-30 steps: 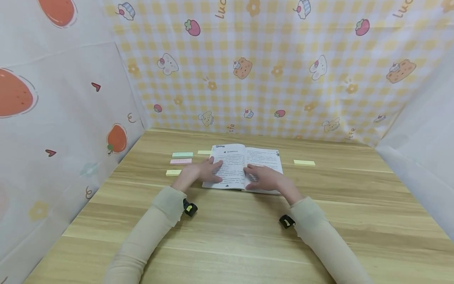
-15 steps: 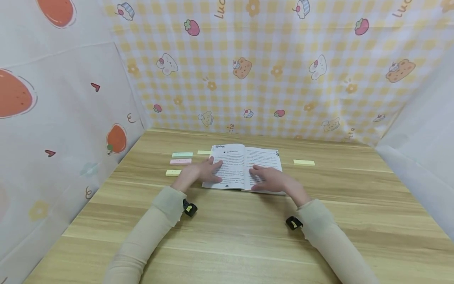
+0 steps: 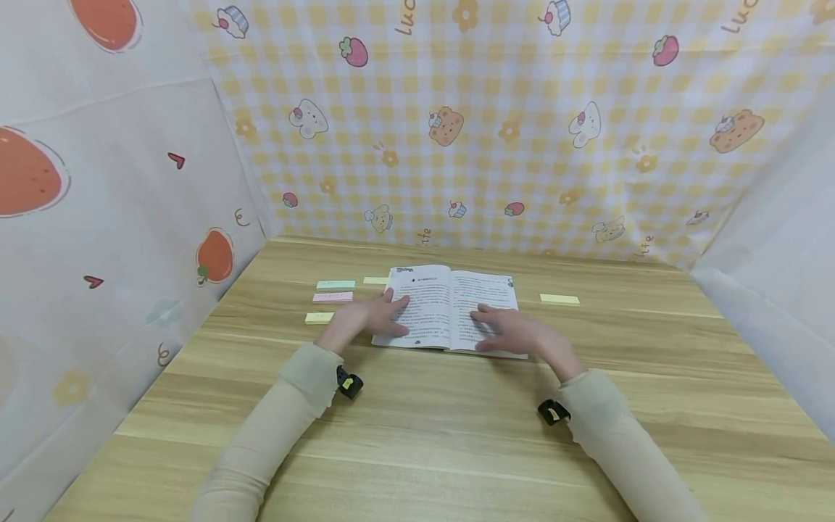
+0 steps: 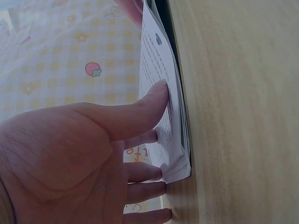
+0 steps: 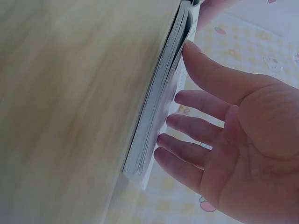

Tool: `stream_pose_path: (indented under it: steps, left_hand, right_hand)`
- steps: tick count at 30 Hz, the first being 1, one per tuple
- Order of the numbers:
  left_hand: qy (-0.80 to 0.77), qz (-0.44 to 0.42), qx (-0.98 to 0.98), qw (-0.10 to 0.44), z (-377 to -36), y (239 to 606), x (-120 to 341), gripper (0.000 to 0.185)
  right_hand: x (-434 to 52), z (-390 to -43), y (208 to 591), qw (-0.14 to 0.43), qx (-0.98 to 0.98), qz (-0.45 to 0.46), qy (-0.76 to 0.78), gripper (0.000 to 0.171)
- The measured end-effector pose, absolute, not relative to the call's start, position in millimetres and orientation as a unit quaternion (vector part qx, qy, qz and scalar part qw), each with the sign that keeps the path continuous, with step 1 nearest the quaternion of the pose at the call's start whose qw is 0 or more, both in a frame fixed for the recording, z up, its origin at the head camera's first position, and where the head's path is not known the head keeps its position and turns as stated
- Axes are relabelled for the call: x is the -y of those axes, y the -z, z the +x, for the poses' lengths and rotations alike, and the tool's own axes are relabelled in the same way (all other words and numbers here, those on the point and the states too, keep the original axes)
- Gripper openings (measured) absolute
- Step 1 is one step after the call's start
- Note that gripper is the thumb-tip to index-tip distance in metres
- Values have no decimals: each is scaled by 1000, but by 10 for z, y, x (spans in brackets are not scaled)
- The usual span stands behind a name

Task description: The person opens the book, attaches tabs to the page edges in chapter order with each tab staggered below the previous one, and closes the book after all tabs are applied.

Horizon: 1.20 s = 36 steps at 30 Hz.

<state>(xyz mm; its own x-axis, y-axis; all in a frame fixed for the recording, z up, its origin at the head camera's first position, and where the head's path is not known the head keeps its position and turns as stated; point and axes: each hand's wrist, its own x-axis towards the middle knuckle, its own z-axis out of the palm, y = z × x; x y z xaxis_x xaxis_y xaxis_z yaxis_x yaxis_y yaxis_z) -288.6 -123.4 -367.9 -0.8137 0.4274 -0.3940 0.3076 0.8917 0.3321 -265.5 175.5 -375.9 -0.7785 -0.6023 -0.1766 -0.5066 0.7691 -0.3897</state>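
A book [image 3: 427, 304] lies spread on the wooden table with printed text on both pages. My left hand [image 3: 377, 315] rests at its left page; in the left wrist view the thumb [image 4: 156, 100] touches the paper near the bottom edge and the other fingers reach past the side edge. Over the right page lies my right hand [image 3: 512, 331], fingers spread. The right wrist view shows its fingertips [image 5: 174, 120] right at the page surface and the thumb near the bottom edge, above the thick stack of pages [image 5: 156, 98].
Left of the book lie a green sticky-note strip [image 3: 335, 284], a pink one [image 3: 333, 296] and two yellow ones, one [image 3: 318, 317] partly behind my left hand. Another yellow strip [image 3: 559, 299] lies to the right. A checked cloth [image 3: 483, 174] hangs behind the table.
My right hand has slid rightward across the right page, away from the middle fold toward the outer edge. My left hand and the book have stayed in place.
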Motion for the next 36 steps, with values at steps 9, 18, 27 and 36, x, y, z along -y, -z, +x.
stream_pose_path:
  steps: [9, 18, 27, 36]
  left_hand:
    - [-133, 193, -943, 237, -2895, 3694, 1243, 78]
    - [-123, 192, -944, 237, -2894, 3702, 1245, 78]
    - [-126, 194, -943, 239, -2889, 3677, 1240, 77]
    - [-153, 194, -939, 238, -2890, 3666, 1262, 86]
  right_hand:
    - [-1851, -2622, 3765, 150, -932, -284, 165, 71]
    - [-1948, -2591, 3732, 153, -933, -279, 168, 72]
    - [-2034, -2596, 3739, 151, -935, -274, 170, 70]
    - [-2082, -2588, 3742, 155, -936, -266, 173, 70]
